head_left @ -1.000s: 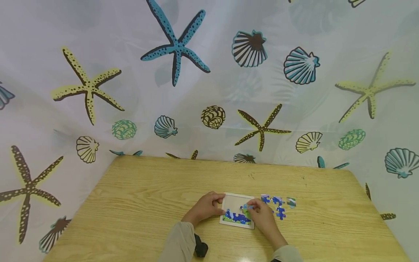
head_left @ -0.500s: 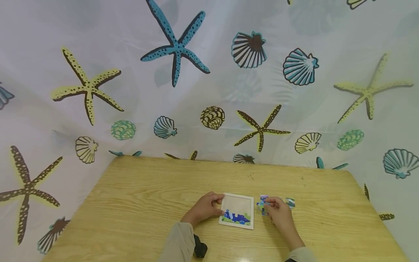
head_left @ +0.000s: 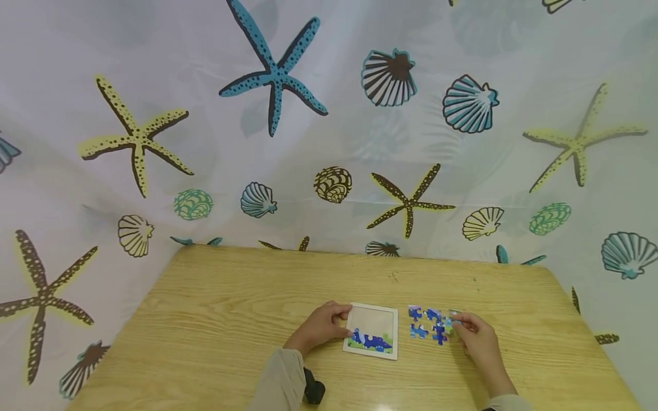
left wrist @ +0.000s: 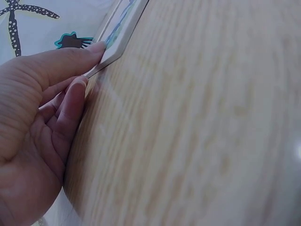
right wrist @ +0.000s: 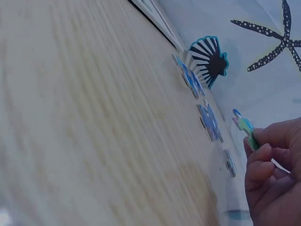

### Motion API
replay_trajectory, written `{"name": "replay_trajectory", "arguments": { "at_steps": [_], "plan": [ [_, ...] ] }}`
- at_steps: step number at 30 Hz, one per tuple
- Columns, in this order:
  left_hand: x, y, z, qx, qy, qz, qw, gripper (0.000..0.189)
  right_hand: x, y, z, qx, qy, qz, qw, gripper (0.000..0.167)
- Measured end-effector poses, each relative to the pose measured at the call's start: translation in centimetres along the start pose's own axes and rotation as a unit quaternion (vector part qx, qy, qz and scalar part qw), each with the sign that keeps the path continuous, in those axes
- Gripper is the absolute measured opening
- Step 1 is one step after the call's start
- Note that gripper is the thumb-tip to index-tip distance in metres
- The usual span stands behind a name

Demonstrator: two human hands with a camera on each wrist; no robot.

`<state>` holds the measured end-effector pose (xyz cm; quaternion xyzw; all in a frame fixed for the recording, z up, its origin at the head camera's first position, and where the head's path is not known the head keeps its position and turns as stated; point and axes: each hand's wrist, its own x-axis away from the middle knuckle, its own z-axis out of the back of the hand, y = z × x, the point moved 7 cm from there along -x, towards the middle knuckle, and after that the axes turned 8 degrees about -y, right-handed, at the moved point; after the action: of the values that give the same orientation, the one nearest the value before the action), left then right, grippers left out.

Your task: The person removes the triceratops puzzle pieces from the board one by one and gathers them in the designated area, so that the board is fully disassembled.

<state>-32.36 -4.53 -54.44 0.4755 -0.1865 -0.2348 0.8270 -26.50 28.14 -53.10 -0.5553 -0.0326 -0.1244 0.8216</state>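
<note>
A square puzzle tray (head_left: 374, 319) with a pale rim lies on the table, its lower part filled with blue and green puzzle pieces (head_left: 371, 341). My left hand (head_left: 321, 326) holds the tray by its left side, the thumb (left wrist: 89, 55) on the rim at the near corner. To the right of the tray, my right hand (head_left: 481, 341) pinches a green and light-blue puzzle piece (right wrist: 247, 128) between thumb and fingers. That piece is raised over the loose pieces. Several blue loose pieces (head_left: 418, 331) lie between the tray and my right hand.
The wooden table (head_left: 267, 285) is bordered by a pale curtain (head_left: 308, 137) printed with starfish and shells. A black object (head_left: 314, 389) shows beside my left sleeve. One more loose piece (right wrist: 229, 163) lies past the others in the right wrist view.
My right hand has carried the green and light-blue piece from over the tray rightward, past the loose pieces. My left hand stays on the tray's left side.
</note>
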Motion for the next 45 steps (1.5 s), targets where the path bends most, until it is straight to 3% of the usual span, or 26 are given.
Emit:
{"name": "replay_trajectory", "arguments": {
  "at_steps": [9,18,35,45],
  "plan": [
    [-0.1,-0.4,0.0,-0.003,0.001,-0.005,1.0000,0.060,0.1,1.5,1.4,0.089,0.013,0.005,0.9959,0.026],
    [-0.2,-0.2,0.0,-0.002,-0.001,0.005,1.0000,0.059,0.0,1.2,1.5,0.140,0.015,0.032,0.9895,0.026],
    [0.0,0.1,0.0,0.008,-0.006,0.008,0.9999,0.059,0.2,1.5,1.4,0.109,0.012,0.019,0.9938,0.033],
    [0.1,-0.3,-0.1,0.009,-0.007,0.009,0.9999,0.060,0.4,1.2,0.9,0.083,-0.011,0.014,0.9963,0.036]
  ]
}}
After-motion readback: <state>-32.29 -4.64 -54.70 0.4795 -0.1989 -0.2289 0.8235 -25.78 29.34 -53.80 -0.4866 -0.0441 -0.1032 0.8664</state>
